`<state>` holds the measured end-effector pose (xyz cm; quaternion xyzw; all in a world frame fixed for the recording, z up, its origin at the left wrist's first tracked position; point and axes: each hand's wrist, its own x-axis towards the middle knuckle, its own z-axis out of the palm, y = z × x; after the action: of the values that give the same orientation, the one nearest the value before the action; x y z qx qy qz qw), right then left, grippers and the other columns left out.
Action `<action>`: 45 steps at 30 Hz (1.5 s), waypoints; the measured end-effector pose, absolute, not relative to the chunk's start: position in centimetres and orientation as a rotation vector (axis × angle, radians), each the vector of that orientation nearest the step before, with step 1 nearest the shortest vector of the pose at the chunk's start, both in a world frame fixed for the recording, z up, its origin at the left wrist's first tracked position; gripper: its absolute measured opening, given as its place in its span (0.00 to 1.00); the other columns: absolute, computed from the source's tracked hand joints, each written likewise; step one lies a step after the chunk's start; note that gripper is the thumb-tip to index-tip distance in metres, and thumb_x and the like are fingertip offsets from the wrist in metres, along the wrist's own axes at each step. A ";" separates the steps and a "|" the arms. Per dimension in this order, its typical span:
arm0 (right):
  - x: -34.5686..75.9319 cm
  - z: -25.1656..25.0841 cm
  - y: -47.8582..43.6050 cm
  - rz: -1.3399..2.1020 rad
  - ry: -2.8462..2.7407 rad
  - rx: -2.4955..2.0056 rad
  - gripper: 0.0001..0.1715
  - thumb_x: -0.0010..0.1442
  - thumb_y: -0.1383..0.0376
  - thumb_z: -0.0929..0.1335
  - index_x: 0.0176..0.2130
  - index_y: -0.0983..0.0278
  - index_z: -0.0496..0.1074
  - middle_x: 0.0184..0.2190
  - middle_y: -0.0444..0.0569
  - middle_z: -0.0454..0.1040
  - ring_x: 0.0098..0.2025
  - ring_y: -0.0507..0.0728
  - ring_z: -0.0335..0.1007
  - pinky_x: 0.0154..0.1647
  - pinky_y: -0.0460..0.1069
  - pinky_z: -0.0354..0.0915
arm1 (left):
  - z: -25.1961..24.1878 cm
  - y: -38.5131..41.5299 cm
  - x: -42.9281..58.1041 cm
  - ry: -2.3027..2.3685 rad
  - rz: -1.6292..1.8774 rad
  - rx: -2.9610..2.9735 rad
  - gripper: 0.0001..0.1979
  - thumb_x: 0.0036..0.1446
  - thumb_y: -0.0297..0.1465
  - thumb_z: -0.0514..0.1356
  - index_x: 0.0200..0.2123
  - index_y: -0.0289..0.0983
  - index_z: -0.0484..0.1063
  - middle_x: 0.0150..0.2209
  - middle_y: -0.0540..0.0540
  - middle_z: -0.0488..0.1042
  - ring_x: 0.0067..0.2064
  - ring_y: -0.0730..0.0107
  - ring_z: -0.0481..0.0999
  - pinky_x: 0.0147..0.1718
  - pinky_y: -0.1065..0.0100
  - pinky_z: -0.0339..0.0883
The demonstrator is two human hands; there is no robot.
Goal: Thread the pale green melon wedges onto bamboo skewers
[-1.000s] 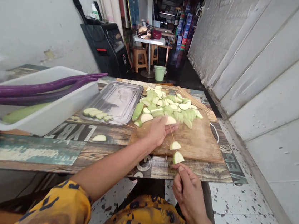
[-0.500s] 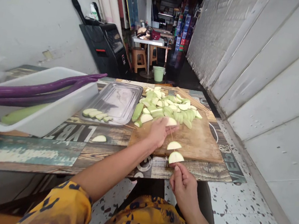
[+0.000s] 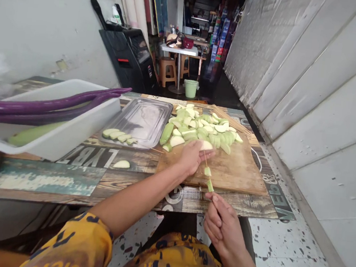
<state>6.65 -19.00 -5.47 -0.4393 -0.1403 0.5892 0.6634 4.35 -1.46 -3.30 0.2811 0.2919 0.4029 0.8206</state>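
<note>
My right hand (image 3: pixel 223 226) pinches the near end of a thin wooden skewer (image 3: pixel 207 164) that carries two pale green slices (image 3: pixel 209 179), seen edge-on. My left hand (image 3: pixel 191 157) is closed on a third slice (image 3: pixel 206 145) at the skewer's far tip. Both hands hover over the near edge of a wooden cutting board (image 3: pixel 238 170). A heap of cut green slices (image 3: pixel 202 129) lies on the far half of the board.
A metal tray (image 3: pixel 145 119) left of the board holds a few threaded slices (image 3: pixel 118 135). A white tub (image 3: pixel 69 132) with long purple eggplants (image 3: pixel 46 107) stands at left. One loose slice (image 3: pixel 121 164) lies on the table. Bamboo skewers (image 3: pixel 231 119) lie behind the heap.
The skewer has rolled in my right hand, so the two threaded slices now show edge-on instead of flat. My left hand stays at the tip with the third slice.
</note>
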 end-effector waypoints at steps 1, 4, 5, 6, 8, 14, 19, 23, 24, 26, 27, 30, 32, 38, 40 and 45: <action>6.8 -5.4 -19.0 1.349 -0.301 -0.966 0.13 0.58 0.57 0.65 0.37 0.65 0.66 0.12 0.31 0.49 0.10 0.42 0.34 0.07 0.40 0.40 | -3.3 -1.4 4.4 0.618 0.855 0.596 0.03 0.58 0.26 0.52 0.31 0.33 0.63 0.31 0.43 0.73 0.34 0.66 0.78 0.44 0.53 0.69; 7.0 -5.3 -18.8 1.318 -0.347 -1.055 0.14 0.58 0.56 0.65 0.38 0.64 0.66 0.12 0.32 0.50 0.10 0.43 0.35 0.07 0.40 0.40 | -3.2 -1.4 4.4 0.613 0.853 0.587 0.04 0.58 0.26 0.52 0.31 0.33 0.62 0.30 0.43 0.74 0.34 0.66 0.78 0.44 0.54 0.68; 7.1 -5.3 -18.8 1.277 -0.397 -1.142 0.14 0.58 0.55 0.64 0.38 0.64 0.66 0.12 0.32 0.51 0.10 0.43 0.36 0.08 0.40 0.40 | -3.2 -1.4 4.4 0.611 0.853 0.582 0.04 0.58 0.26 0.52 0.30 0.33 0.62 0.30 0.43 0.74 0.34 0.66 0.78 0.44 0.54 0.68; 7.1 -5.4 -18.7 1.222 -0.473 -1.247 0.15 0.59 0.55 0.63 0.38 0.64 0.66 0.12 0.33 0.52 0.10 0.44 0.38 0.09 0.41 0.40 | -3.2 -1.4 4.4 0.608 0.853 0.578 0.04 0.58 0.26 0.52 0.30 0.33 0.62 0.30 0.43 0.74 0.34 0.66 0.78 0.44 0.54 0.69; 7.2 -5.4 -18.7 1.046 -0.700 -1.476 0.16 0.60 0.54 0.61 0.38 0.64 0.67 0.12 0.35 0.54 0.11 0.45 0.44 0.12 0.41 0.45 | -3.2 -1.5 4.4 0.599 0.855 0.575 0.04 0.58 0.25 0.52 0.29 0.34 0.61 0.29 0.43 0.74 0.33 0.66 0.78 0.44 0.55 0.69; 7.7 -5.6 -18.6 0.313 -1.237 -1.873 0.16 0.58 0.60 0.60 0.33 0.65 0.72 0.20 0.49 0.69 0.21 0.53 0.61 0.24 0.47 0.56 | -3.2 -1.6 4.3 0.600 0.849 0.593 0.04 0.58 0.26 0.51 0.30 0.34 0.61 0.29 0.43 0.74 0.33 0.66 0.77 0.44 0.54 0.69; 7.1 -5.6 -18.3 0.781 -0.918 -1.655 0.17 0.60 0.56 0.60 0.36 0.65 0.69 0.13 0.38 0.57 0.14 0.48 0.51 0.16 0.43 0.50 | -3.0 -1.7 4.3 0.638 0.836 0.598 0.03 0.59 0.26 0.51 0.32 0.34 0.61 0.30 0.43 0.74 0.34 0.67 0.77 0.44 0.56 0.69; 6.9 -5.1 -18.2 1.207 -0.469 -1.275 0.17 0.57 0.53 0.64 0.38 0.64 0.65 0.12 0.32 0.52 0.09 0.43 0.38 0.08 0.40 0.41 | -3.1 -1.6 4.4 0.635 0.843 0.622 0.04 0.60 0.26 0.49 0.32 0.34 0.61 0.30 0.44 0.73 0.33 0.68 0.77 0.43 0.56 0.70; 6.8 -4.9 -18.1 1.248 -0.411 -1.202 0.17 0.56 0.53 0.65 0.37 0.64 0.65 0.13 0.32 0.52 0.09 0.43 0.37 0.07 0.40 0.41 | -3.2 -1.6 4.4 0.629 0.849 0.622 0.04 0.59 0.26 0.50 0.32 0.34 0.61 0.29 0.44 0.73 0.33 0.68 0.77 0.43 0.55 0.70; 6.8 -4.7 -18.1 1.290 -0.345 -1.099 0.16 0.55 0.54 0.67 0.36 0.64 0.66 0.13 0.32 0.52 0.09 0.42 0.37 0.07 0.39 0.41 | -3.3 -1.6 4.5 0.626 0.855 0.618 0.04 0.59 0.26 0.50 0.31 0.34 0.61 0.29 0.44 0.73 0.32 0.68 0.77 0.43 0.55 0.70; 6.8 -4.6 -18.0 1.298 -0.327 -1.070 0.16 0.55 0.55 0.67 0.36 0.65 0.66 0.13 0.32 0.52 0.09 0.42 0.37 0.07 0.39 0.41 | -3.3 -1.6 4.5 0.627 0.858 0.614 0.04 0.59 0.26 0.50 0.31 0.34 0.61 0.30 0.44 0.73 0.32 0.68 0.77 0.43 0.55 0.69; 6.7 -4.5 -17.8 1.272 -0.324 -1.074 0.16 0.55 0.55 0.67 0.37 0.65 0.67 0.13 0.32 0.52 0.09 0.42 0.37 0.06 0.39 0.42 | -3.3 -1.8 4.5 0.621 0.859 0.607 0.04 0.58 0.26 0.51 0.31 0.34 0.61 0.30 0.43 0.73 0.33 0.67 0.78 0.43 0.55 0.69; 6.7 -4.5 -17.6 1.224 -0.362 -1.140 0.17 0.54 0.54 0.67 0.37 0.65 0.66 0.12 0.32 0.54 0.09 0.42 0.39 0.06 0.39 0.42 | -3.3 -1.8 4.5 0.619 0.856 0.602 0.03 0.58 0.26 0.51 0.31 0.34 0.61 0.30 0.43 0.73 0.33 0.67 0.78 0.43 0.55 0.70; 7.1 -4.7 -17.3 1.073 -0.528 -1.397 0.21 0.55 0.51 0.65 0.40 0.66 0.66 0.11 0.33 0.54 0.09 0.43 0.42 0.08 0.40 0.41 | -3.2 -1.7 4.4 0.610 0.853 0.579 0.03 0.57 0.25 0.52 0.30 0.33 0.61 0.31 0.41 0.73 0.34 0.65 0.78 0.44 0.54 0.69; 7.3 -5.0 -17.4 1.024 -0.611 -1.461 0.22 0.56 0.51 0.64 0.40 0.67 0.67 0.12 0.34 0.55 0.10 0.44 0.43 0.09 0.40 0.42 | -3.2 -1.7 4.4 0.624 0.854 0.582 0.03 0.57 0.26 0.52 0.30 0.34 0.61 0.31 0.42 0.73 0.33 0.65 0.78 0.43 0.54 0.69; 7.7 -5.7 -17.4 0.869 -0.776 -1.568 0.21 0.59 0.51 0.62 0.38 0.66 0.68 0.13 0.35 0.56 0.13 0.45 0.46 0.12 0.42 0.45 | -3.3 -2.1 4.6 0.605 0.831 0.594 0.04 0.57 0.27 0.52 0.30 0.35 0.61 0.28 0.46 0.72 0.32 0.66 0.77 0.41 0.55 0.70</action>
<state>7.71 -17.39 -5.74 -0.6653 -0.3290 0.3684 0.5598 4.58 -2.13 -3.30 0.2797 0.2850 0.3917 0.8289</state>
